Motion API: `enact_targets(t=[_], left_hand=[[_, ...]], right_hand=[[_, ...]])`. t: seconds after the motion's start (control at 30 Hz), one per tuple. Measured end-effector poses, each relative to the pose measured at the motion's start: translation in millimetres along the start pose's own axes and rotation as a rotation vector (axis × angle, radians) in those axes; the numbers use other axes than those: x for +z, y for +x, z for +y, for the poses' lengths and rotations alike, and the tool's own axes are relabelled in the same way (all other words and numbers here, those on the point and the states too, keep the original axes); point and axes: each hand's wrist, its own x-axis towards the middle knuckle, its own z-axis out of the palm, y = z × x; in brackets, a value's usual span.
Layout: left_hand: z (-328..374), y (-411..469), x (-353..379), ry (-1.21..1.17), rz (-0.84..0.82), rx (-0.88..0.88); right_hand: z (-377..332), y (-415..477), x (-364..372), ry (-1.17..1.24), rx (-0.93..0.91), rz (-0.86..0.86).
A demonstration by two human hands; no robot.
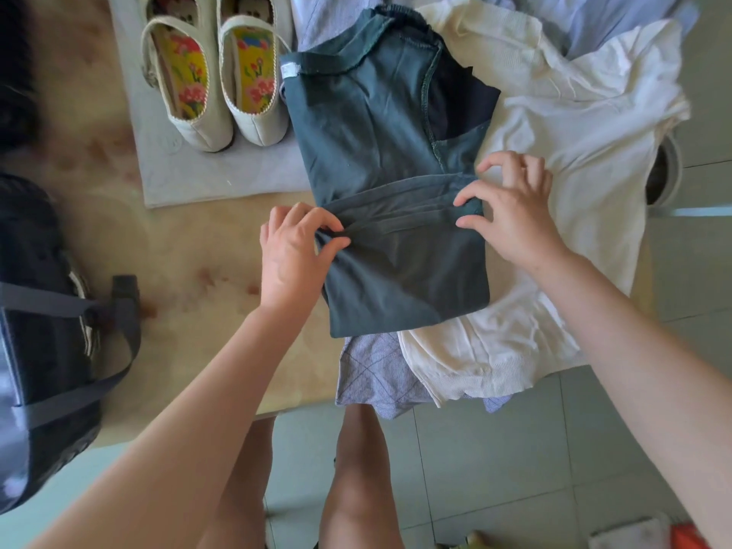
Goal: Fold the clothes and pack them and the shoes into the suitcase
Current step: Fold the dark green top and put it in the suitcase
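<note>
A dark teal garment lies lengthwise on the table, with a bunched crease across its middle. My left hand pinches the left end of that crease. My right hand pinches its right end with thumb and fingers. Under it lie a cream knit top and a pale blue checked garment that hangs over the table's front edge. A pair of cream shoes with flowered insoles stands at the back left on a grey cloth. A dark bag with grey straps sits at the far left.
The beige table shows bare top between the bag and the clothes. More pale blue fabric is piled at the back right. Tiled floor and my legs show below the table's front edge.
</note>
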Motion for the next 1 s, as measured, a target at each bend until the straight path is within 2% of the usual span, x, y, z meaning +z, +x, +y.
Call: enact_targets(t=[0.23, 0.43, 0.5, 0.57, 0.63, 0.77, 0.87, 0.93, 1.0], left_hand=[[-6, -1, -5, -0.048, 0.088, 0.018], [-4, 5, -9, -0.096, 0.130, -0.098], [-4, 8, -8, -0.127, 0.133, -0.130], [-7, 11, -3, -0.121, 0.103, -0.153], [-9, 12, 2, -0.140, 0.064, -0.176], [-4, 15, 2, -0.296, 0.066, -0.301], [-7, 8, 1, -0.476, -0.005, -0.529], [-10, -5, 2, -0.639, -0.060, -0.724], [-14, -21, 3, -0.678, -0.141, -0.787]], right_hand=[[8, 6, -1, -0.027, -0.059, -0.022], [-1, 18, -11, 0.206, 0.005, 0.169], [-4, 25, -11, 0.281, 0.032, 0.139], [-6, 29, -3, 0.259, 0.072, 0.056], [-7, 28, 8, 0.223, 0.144, 0.046], [-15, 17, 15, 0.241, 0.261, 0.140], [-23, -1, 11, 0.466, 0.386, 0.177], [-24, -19, 8, 0.571, 0.538, 0.130], [-25, -40, 9, 0.645, 0.618, 0.017]])
